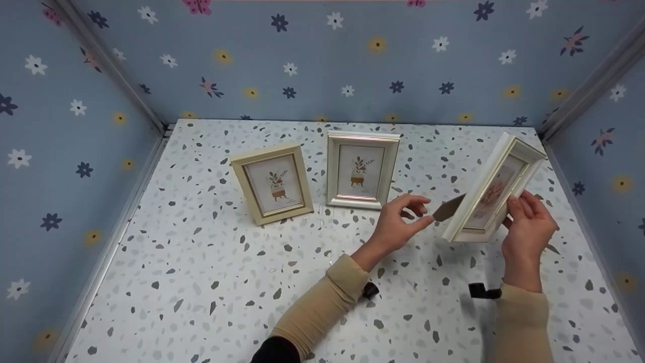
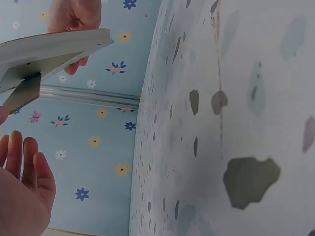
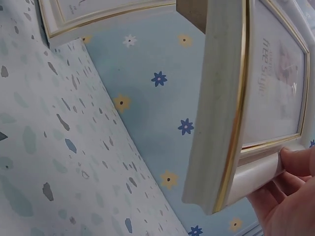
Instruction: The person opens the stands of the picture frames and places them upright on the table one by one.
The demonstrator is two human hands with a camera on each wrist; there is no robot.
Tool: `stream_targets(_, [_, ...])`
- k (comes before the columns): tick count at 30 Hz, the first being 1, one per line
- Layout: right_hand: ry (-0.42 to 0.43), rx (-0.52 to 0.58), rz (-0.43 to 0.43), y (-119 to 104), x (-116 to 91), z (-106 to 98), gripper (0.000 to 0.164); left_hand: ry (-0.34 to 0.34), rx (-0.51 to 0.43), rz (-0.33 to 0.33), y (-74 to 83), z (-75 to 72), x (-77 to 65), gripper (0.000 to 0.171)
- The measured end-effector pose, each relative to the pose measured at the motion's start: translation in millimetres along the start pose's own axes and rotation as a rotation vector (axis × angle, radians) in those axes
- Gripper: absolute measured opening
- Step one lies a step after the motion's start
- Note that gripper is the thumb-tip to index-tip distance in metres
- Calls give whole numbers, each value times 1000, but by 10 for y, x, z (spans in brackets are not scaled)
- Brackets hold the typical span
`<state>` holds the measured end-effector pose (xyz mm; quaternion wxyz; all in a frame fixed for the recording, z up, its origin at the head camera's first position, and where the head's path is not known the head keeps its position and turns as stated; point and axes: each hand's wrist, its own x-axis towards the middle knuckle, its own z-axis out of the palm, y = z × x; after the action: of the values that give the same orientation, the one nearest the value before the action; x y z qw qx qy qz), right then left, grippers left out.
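Observation:
My right hand [image 1: 529, 234] grips the lower right edge of a white picture frame [image 1: 474, 189] with a gold inner line, thumb on the front and fingers behind. The frame is held up, tilted above the tabletop, its back turned toward my left hand [image 1: 395, 224]. A brown stand leg [image 1: 448, 207] sticks out from that back. My left thumb touches the leg's tip, while the other fingers are spread apart and loosely bent; the left wrist view shows these fingers [image 2: 30, 162] below the leg. In the right wrist view, the frame's picture [image 3: 275, 83] carries printed lettering.
A cream picture frame [image 1: 305, 194] stands on the left of the speckled tabletop [image 1: 201, 282], and a silvery-white picture frame [image 1: 333, 171] stands beside it at the back. Both show a plant in a pot. Flowered blue panels [image 1: 312, 60] close in the back and sides.

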<state>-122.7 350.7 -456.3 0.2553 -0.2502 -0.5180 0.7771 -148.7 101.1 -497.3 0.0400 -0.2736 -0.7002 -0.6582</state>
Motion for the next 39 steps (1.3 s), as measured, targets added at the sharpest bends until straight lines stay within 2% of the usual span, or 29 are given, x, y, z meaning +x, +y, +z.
stream_targets(3, [-16, 17, 8, 20, -13, -5, 35, -23, -6, -3, 22, 4, -2, 23])
stream_targets(7, [-32, 36, 19, 37, -22, -5, 32, -18, -17, 14, 20, 0, 4, 12])
stream_targets(15, [-87, 26, 71, 30, -21, -35, 23, 36, -44, 34, -6, -19, 12, 7])
stream_targets(19, [-157, 25, 131, 29, -32, -72, 28, 66, -42, 29, -11, -35, 7, 7])
stream_targets(22, [-215, -15, 159, 41, -42, -103, 35, 88, -51, 24, -18, -53, 7, 8])
stream_targets(29, [-327, -141, 131, 83, -51, -190, 42, 106, -56, 9, -31, -82, 6, 9])
stream_targets(33, [-338, -112, 116, 104, -34, -211, 40, 100, -66, -9, -39, -85, 9, 15])
stream_targets(39, [-338, 117, 141, 99, 3, -246, 26, 107, -101, -51, -48, -96, 22, 20])
